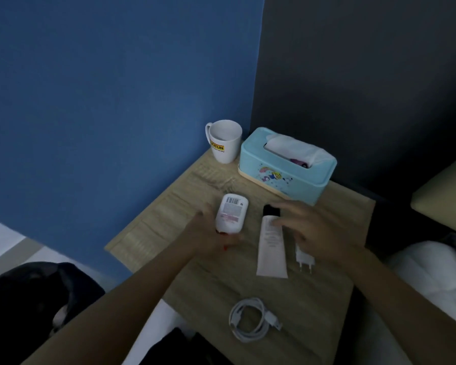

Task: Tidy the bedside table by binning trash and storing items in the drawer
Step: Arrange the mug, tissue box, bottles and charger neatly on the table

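Left hand (208, 234): white bottle (232, 213) is gripped at its lower end.
Right hand (315, 229): fingers are spread loosely over the black-capped tube (271, 243).

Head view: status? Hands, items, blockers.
Left hand grips white bottle. Right hand open, fingers over tube near its black cap. Charger plug, coiled cable not yet stored. Nothing blocking either hand.
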